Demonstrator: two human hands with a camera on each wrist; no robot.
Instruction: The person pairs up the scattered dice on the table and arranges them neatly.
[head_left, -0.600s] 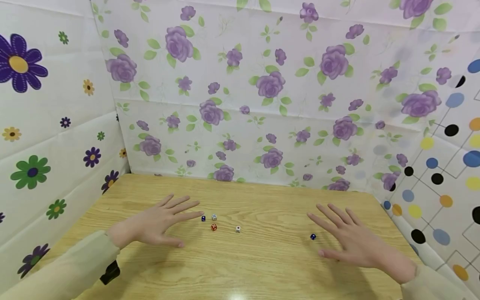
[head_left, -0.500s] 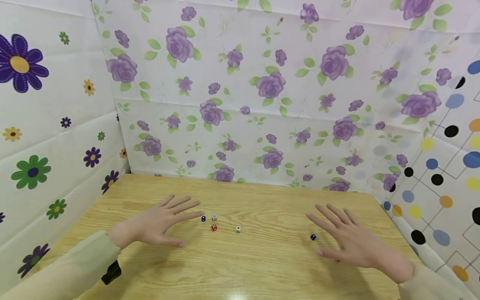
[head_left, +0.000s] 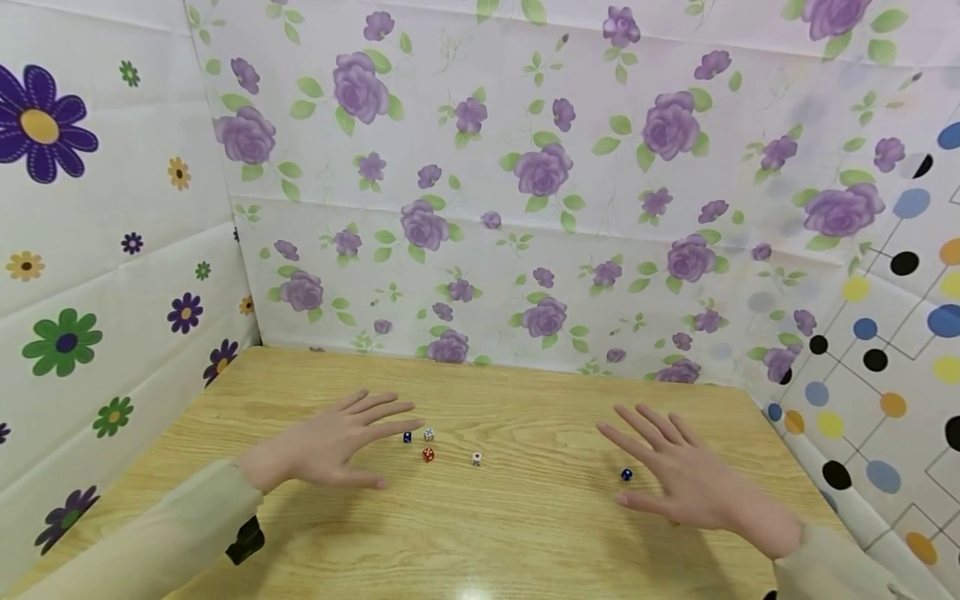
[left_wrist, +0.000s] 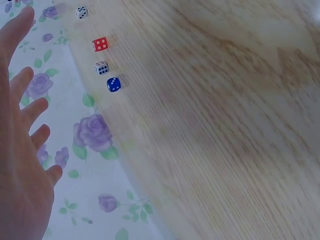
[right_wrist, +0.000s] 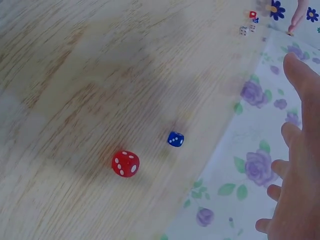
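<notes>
On the far left, a daisy-print cloth (head_left: 112,208) rises beside the wood-grain counter (head_left: 480,533). Next come a pale sleeve (head_left: 172,529), with a black object (head_left: 245,540) near its cuff, and the left hand (head_left: 333,446), held above the counter, fingers spread and nearly straight, gripping nothing. At three o'clock from its palm lies the first blue die (head_left: 407,437); the first white die (head_left: 429,434) sits near that at three o'clock, with the first red die (head_left: 428,454) at the white one's six o'clock. The second white die (head_left: 476,458) lies farther out at three o'clock. Behind, at twelve o'clock, hangs a rose-print cloth (head_left: 491,275). Well to the right, the second blue die (head_left: 626,474) lies at nine o'clock from the right hand (head_left: 686,479), whose fingers are likewise spread and gripping nothing. The second red die (right_wrist: 125,164) (mostly covered by that hand from above, plain at the right wrist) lies near it on the counter. A dotted cloth (head_left: 911,400) ends the row.
</notes>
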